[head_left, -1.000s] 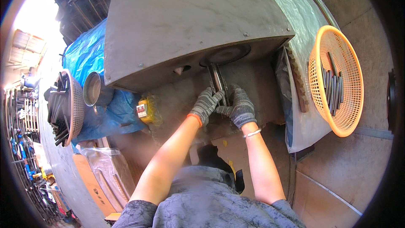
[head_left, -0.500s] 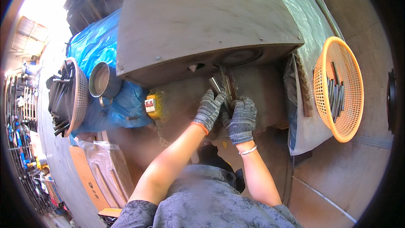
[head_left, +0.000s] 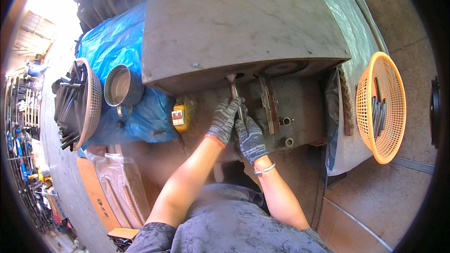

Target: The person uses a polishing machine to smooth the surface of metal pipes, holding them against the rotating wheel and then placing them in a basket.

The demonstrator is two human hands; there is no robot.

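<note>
the tube [head_left: 235, 91] is between the mug [head_left: 134, 89] and rail [head_left: 269, 107].

On the near side of the grey metal hood [head_left: 243, 23], a dark metal bench [head_left: 307, 103] carries a slotted rail [head_left: 269, 107] and, toward the hood's right end, two small round fittings [head_left: 289, 142]. Left of the hood, a blue plastic sheet [head_left: 112, 35] bears a metal pot [head_left: 123, 85]. Right of the hood, a pale plastic sheet [head_left: 349, 157] carries an orange basket [head_left: 383, 155] and a slim rod [head_left: 370, 24].
</note>
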